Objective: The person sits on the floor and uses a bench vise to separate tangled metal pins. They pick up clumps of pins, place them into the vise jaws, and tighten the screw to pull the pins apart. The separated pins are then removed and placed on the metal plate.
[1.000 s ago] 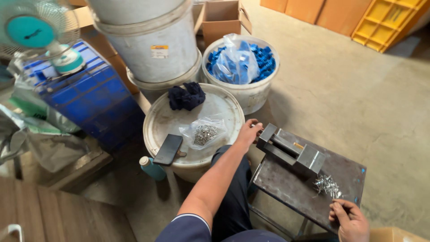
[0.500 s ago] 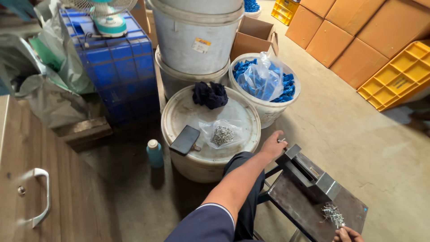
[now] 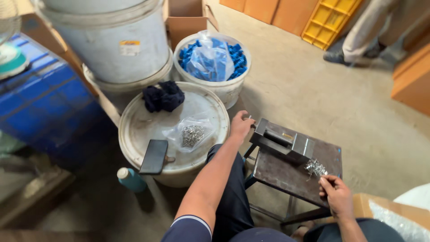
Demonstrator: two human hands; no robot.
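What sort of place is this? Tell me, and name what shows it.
Probably a small workshop or factory floor: a metal jig on a steel stool, a bucket of blue plastic parts, a bag of small metal pieces, and stacked cardboard boxes on bare concrete.

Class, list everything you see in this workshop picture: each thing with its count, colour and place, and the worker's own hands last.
lidded bucket: one, white, centre-left
dark cloth: one, navy, on the lid
clear bag of metal clips: one, on the lid
phone: one, black, lid's front edge
bucket of blue parts: one, white, behind
large drum: one, grey-white, top left
bottle: one, teal, on the floor
metal stand: one, dark, right of centre
metal block: one, grey, on the stand
loose clips: small silver pile, on the stand
left hand: by the block
right hand: by the loose clips
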